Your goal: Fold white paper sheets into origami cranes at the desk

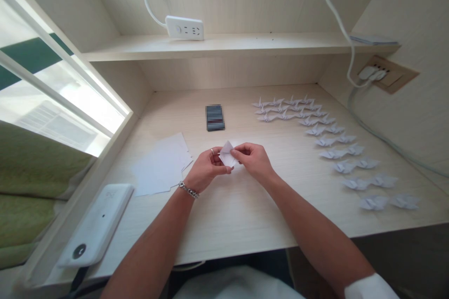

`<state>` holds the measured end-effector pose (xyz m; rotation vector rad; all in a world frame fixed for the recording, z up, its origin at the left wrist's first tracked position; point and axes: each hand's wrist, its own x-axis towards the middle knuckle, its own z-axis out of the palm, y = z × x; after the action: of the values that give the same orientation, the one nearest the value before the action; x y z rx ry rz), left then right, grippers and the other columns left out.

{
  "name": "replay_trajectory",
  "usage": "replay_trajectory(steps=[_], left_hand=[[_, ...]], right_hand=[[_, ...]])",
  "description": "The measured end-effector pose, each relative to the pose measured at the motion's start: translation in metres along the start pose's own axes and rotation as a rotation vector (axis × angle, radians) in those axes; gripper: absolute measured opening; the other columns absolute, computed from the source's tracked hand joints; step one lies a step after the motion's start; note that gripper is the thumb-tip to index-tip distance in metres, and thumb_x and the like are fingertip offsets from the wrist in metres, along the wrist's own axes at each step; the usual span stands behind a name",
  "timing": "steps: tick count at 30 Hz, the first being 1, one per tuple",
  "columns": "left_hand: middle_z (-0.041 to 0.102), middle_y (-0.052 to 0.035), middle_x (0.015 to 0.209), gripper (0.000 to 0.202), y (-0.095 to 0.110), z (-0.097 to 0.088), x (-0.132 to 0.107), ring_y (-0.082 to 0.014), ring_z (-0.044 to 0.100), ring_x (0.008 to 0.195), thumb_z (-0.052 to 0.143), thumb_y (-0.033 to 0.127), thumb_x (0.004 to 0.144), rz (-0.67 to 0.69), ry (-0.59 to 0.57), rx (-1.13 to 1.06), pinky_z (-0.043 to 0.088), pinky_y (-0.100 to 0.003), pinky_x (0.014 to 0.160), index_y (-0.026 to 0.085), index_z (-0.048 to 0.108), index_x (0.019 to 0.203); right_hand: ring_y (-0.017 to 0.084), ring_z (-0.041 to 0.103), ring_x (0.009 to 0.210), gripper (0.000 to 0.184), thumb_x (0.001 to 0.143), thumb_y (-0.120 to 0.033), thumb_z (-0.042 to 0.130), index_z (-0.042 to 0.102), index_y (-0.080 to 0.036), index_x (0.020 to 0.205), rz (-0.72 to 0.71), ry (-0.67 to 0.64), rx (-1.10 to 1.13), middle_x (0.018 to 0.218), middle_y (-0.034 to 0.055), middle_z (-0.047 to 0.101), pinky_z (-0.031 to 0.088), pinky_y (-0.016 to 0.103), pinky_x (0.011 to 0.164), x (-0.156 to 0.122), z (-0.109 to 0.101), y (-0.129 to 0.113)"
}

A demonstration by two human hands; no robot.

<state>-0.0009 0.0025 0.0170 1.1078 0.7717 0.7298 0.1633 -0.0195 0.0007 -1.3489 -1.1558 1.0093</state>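
A small, partly folded white paper piece (227, 155) is held just above the middle of the pale wooden desk (245, 215). My left hand (206, 169), with a ring and a metal bracelet, pinches its left side. My right hand (253, 159) pinches its right side with thumb and forefinger. A loose stack of white paper sheets (162, 164) lies just left of my left hand. Several finished white paper cranes (333, 149) lie in paired rows curving across the right half of the desk.
A dark phone (214, 117) lies flat behind my hands. A white slab-shaped device (97, 224) sits on the left ledge by the window. A power strip (184, 27) rests on the shelf above. Cables run to a wall socket (377, 74) at right.
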Motion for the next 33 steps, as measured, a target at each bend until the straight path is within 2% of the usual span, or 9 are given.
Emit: replay_trajectory(steps=[3, 6, 9, 12, 15, 21, 26, 33], left_hand=[[0.067, -0.0036, 0.083, 0.048, 0.0014, 0.0006, -0.0012, -0.0135, 0.063, 0.075, 0.079, 0.007, 0.055, -0.008, -0.023, -0.009, 0.051, -0.027, 0.072, 0.013, 0.063, 0.100], [0.065, -0.0036, 0.081, 0.037, 0.0007, 0.0016, -0.0011, -0.0130, 0.061, 0.073, 0.077, 0.018, 0.065, 0.034, 0.018, 0.040, 0.052, -0.027, 0.071, 0.013, 0.064, 0.100], [0.066, -0.0047, 0.081, 0.036, -0.0004, 0.0018, -0.0005, -0.0134, 0.061, 0.072, 0.077, 0.026, 0.068, 0.071, 0.044, 0.079, 0.052, -0.028, 0.070, 0.012, 0.065, 0.099], [0.068, -0.0075, 0.088, 0.039, -0.0001, 0.0006, -0.0004, -0.0160, 0.063, 0.078, 0.074, 0.033, 0.072, 0.046, 0.023, -0.020, 0.053, -0.030, 0.071, 0.013, 0.066, 0.104], [0.070, -0.0084, 0.087, 0.034, 0.0006, -0.0012, 0.0001, -0.0170, 0.065, 0.077, 0.070, 0.038, 0.076, 0.017, 0.077, -0.140, 0.054, -0.033, 0.072, 0.013, 0.068, 0.100], [0.071, -0.0074, 0.080, 0.025, 0.0016, -0.0013, 0.0012, -0.0162, 0.066, 0.073, 0.073, 0.025, 0.070, 0.000, 0.096, -0.146, 0.055, -0.032, 0.072, 0.010, 0.071, 0.090], [0.071, -0.0067, 0.077, 0.022, 0.0027, 0.0004, 0.0008, -0.0162, 0.066, 0.073, 0.074, 0.015, 0.063, -0.011, 0.140, -0.097, 0.055, -0.032, 0.072, 0.011, 0.072, 0.084], [0.071, -0.0071, 0.079, 0.022, 0.0015, 0.0007, 0.0017, -0.0157, 0.065, 0.075, 0.076, 0.021, 0.065, -0.029, 0.145, -0.067, 0.055, -0.029, 0.071, 0.011, 0.073, 0.084]], right_hand=[[0.016, 0.061, 0.062, 0.024, 0.070, -0.039, 0.071, 0.070, -0.016, 0.077, -0.009, -0.004, 0.004, 0.069, 0.0043, 0.069, 0.047, 0.029, 0.060, 0.0000, -0.0005, 0.0008], [0.016, 0.061, 0.063, 0.023, 0.069, -0.038, 0.071, 0.070, -0.016, 0.077, -0.021, -0.004, 0.000, 0.070, 0.0042, 0.069, 0.047, 0.029, 0.062, -0.0003, -0.0004, 0.0011], [0.017, 0.062, 0.065, 0.023, 0.067, -0.036, 0.073, 0.069, -0.016, 0.076, -0.018, -0.038, 0.037, 0.071, 0.0044, 0.070, 0.048, 0.030, 0.063, -0.0001, -0.0003, 0.0008], [0.017, 0.062, 0.065, 0.024, 0.067, -0.037, 0.073, 0.070, -0.016, 0.078, 0.022, -0.092, 0.104, 0.073, 0.0048, 0.071, 0.048, 0.029, 0.061, 0.0008, -0.0009, 0.0007], [0.016, 0.062, 0.066, 0.027, 0.067, -0.038, 0.073, 0.072, -0.016, 0.081, 0.072, -0.098, 0.166, 0.075, 0.0050, 0.071, 0.048, 0.028, 0.060, 0.0017, -0.0017, 0.0007], [0.017, 0.062, 0.066, 0.026, 0.068, -0.040, 0.072, 0.071, -0.016, 0.079, 0.083, -0.103, 0.229, 0.074, 0.0047, 0.070, 0.050, 0.030, 0.062, 0.0009, -0.0003, 0.0007], [0.017, 0.061, 0.064, 0.026, 0.074, -0.041, 0.068, 0.072, -0.016, 0.080, 0.005, -0.105, 0.091, 0.074, 0.0048, 0.070, 0.048, 0.029, 0.061, 0.0006, -0.0002, 0.0030], [0.018, 0.063, 0.070, 0.028, 0.081, -0.042, 0.060, 0.072, -0.017, 0.084, -0.065, -0.115, -0.067, 0.078, 0.0048, 0.071, 0.048, 0.028, 0.064, -0.0007, -0.0014, 0.0037]])
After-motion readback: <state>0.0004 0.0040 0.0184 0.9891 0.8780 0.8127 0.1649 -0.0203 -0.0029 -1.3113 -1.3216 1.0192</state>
